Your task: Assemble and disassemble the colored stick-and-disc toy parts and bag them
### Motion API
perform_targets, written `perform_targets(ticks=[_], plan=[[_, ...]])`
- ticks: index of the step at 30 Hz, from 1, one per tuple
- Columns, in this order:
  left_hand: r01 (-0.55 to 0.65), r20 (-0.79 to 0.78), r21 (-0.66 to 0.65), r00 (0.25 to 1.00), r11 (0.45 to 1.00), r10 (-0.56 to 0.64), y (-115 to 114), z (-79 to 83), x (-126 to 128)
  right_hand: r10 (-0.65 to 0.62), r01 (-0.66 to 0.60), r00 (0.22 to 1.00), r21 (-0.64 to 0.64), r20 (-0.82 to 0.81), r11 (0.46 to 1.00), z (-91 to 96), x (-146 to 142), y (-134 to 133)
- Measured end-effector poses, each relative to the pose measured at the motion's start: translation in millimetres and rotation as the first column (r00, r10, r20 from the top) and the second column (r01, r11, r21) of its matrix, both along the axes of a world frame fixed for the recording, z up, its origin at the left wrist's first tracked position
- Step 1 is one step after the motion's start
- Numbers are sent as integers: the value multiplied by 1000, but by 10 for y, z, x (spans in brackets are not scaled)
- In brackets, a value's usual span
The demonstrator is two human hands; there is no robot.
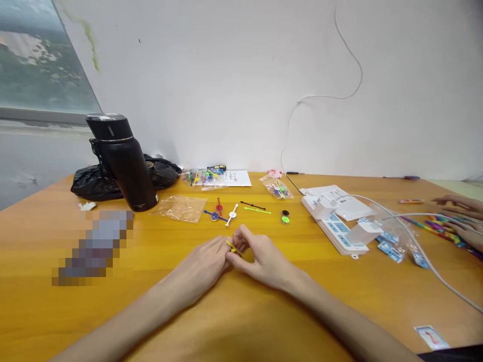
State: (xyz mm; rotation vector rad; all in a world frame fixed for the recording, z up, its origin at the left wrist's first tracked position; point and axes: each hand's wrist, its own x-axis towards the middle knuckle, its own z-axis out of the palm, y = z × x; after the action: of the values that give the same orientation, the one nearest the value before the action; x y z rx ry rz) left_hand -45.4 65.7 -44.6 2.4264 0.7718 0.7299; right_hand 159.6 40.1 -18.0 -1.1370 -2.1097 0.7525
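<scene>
Together, left hand and right hand hold a yellow piece (slim plastic).

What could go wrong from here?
1. The small yellow piece sits at the right hand's fingertips, close against the left hand; it might slip from the grip.
2. The black arrow and green arrow lie loose, apart from the black disc and green disc; a stray hand could scatter them.
3. A white cable crosses the table's right side; an arm might snag it.
</scene>
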Motion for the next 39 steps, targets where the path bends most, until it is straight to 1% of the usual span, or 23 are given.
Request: perform_targets(ticks=[2, 5, 7, 9, 11, 13, 16, 19, 23, 25, 27, 31, 33, 35, 37, 39], plan=[[-21, 18, 33, 1000, 999, 20, -6, 8, 4, -24, 23, 998, 18, 59, 1000, -7, -5, -7], [-88, 36, 50, 996, 995, 86, -26, 55, 21, -46, 41, 991, 42, 123, 998, -19, -15, -2], [-122, 4, 64, 992, 990, 122, -47, 101, 34, -79, 66, 984, 83, 159, 994, -32, -24, 10], [-123, -57, 84, 990, 989, 128, -71, 147, 43, -104, 91, 982, 89, 155, 992, -53, -37, 24], [-99, -119, 101, 987, 990, 111, -96, 183, 46, -92, 90, 991, 24, 94, 996, -82, -51, 35], [-78, -151, 103, 984, 992, 93, -119, 209, 49, -63, 61, 998, -93, -22, 994, -109, -66, 39], [-58, -112, 93, 991, 994, 69, -145, 231, 58, -53, 5, 979, -237, -196, 971, -121, -86, 31], [-42, -52, 81, 998, 996, 46, -157, 246, 67, -66, -26, 955, -305, -288, 952, -96, -101, 16], [-40, -48, 53, 998, 998, 43, -164, 276, 66, -67, -94, 912, -365, -405, 926, -72, -117, 3], [-20, -22, 14, 1000, 1000, 20, -166, 289, 61, -60, -144, 883, -391, -466, 909, -80, -128, -1], [9, 25, -52, 1000, 999, -8, -166, 290, 63, -74, -163, 864, -414, -499, 896, -96, -141, -5], [31, 105, -184, 994, 982, -12, -162, 248, 84, -142, -86, 872, -431, -469, 898, -135, -161, -6], [11, 121, -226, 993, 974, 16, -156, 228, 91, -167, -63, 865, -434, -473, 899, -146, -164, -1], [-25, 127, -273, 990, 962, 62, -146, 225, 89, -186, -70, 837, -437, -515, 897, -136, -161, 6], [-49, 148, -346, 983, 937, 106, -132, 234, 80, -202, -97, 801, -455, -563, 885, -97, -151, 14], [-41, 185, -428, 974, 903, 132, -114, 243, 71, -211, -123, 793, -489, -572, 864, -45, -126, 34]])
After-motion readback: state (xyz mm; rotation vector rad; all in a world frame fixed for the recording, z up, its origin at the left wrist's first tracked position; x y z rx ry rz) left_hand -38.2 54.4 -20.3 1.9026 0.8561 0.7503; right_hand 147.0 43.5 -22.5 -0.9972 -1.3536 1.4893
